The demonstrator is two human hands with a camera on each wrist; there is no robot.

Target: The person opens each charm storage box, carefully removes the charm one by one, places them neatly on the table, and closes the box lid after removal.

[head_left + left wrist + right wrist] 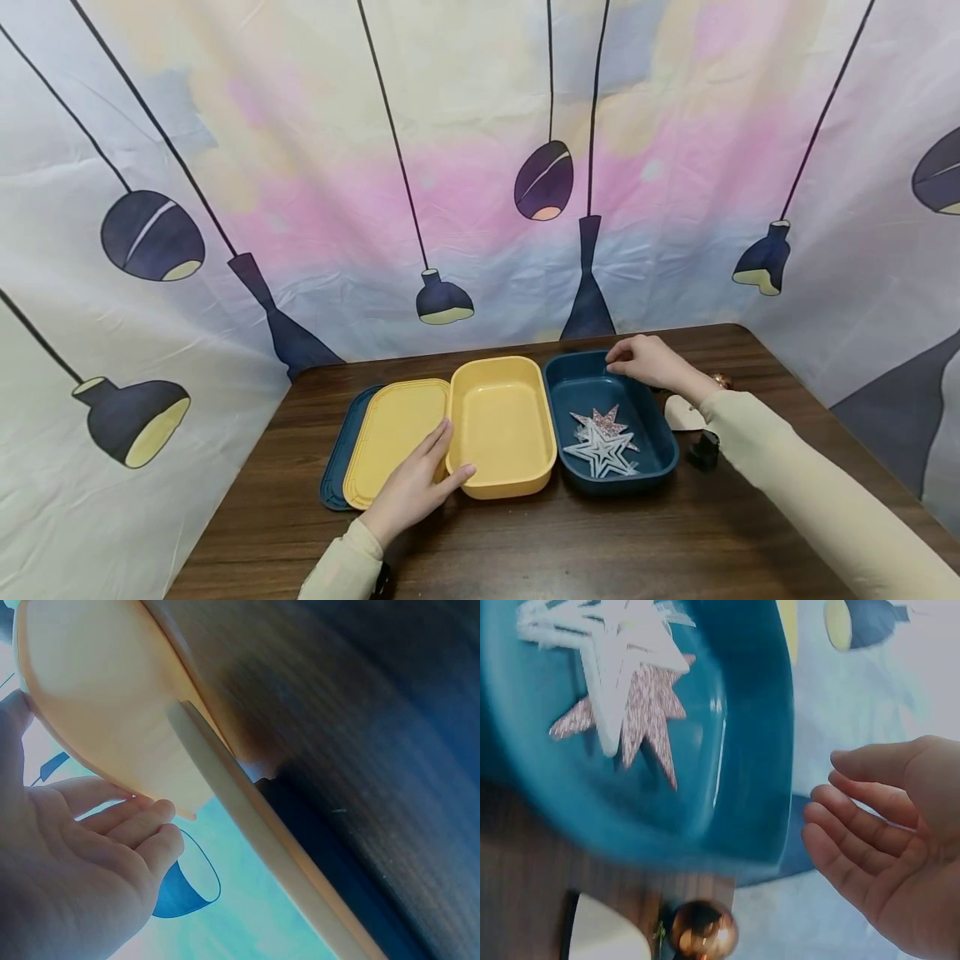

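Note:
My left hand (411, 492) rests against the near left corner of a yellow box (498, 417), its thumb at the rim and its fingers along the side. In the left wrist view the fingertips (161, 814) lie close to the box wall. To the right stands a dark blue box (588, 387) holding a white star ornament (602, 452) on top of a pink glitter star (609, 419). Over the blue box's far right rim hovers my right hand (651, 364), fingers loosely bent. The right wrist view shows nothing between its thumb and fingers.
On the left, a yellow lid (397, 429) overlaps a dark blue lid (335, 475). Beyond the blue box's right side lie a pale flat piece (681, 414), a black object (703, 451) and a shiny copper ball (703, 930). A printed curtain (480, 208) hangs behind the table.

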